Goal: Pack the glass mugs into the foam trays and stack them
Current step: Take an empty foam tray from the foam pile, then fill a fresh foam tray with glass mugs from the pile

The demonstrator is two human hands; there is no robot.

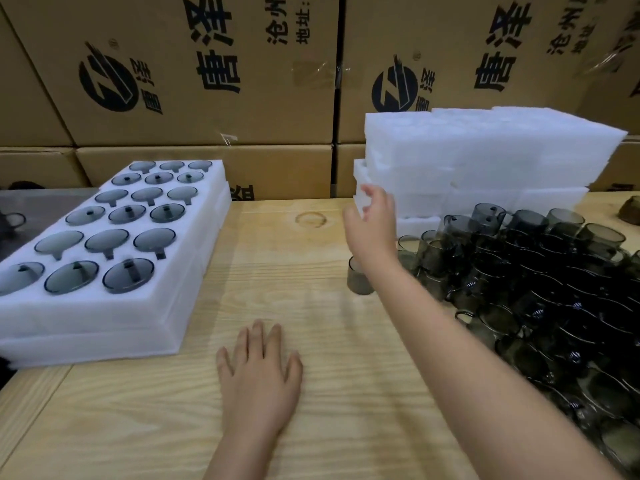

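Hands open: left hand [259, 372] flat on table [138, 427], right hand [372, 220] by foam stack [485, 157], mugs [554, 289] heaped beside.

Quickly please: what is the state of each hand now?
Left hand: open, flat on the pale wooden table.
Right hand: open, at the stack of white foam trays; contact cannot be told.

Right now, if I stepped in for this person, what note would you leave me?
Left hand lies flat on the table, holding nothing.
Right hand reaches to the corner of the empty foam trays, fingers loose; contact unclear.
Done: full tray of mugs sits on a lower tray at left.
Left: heap of loose mugs at right needs packing into fresh trays.
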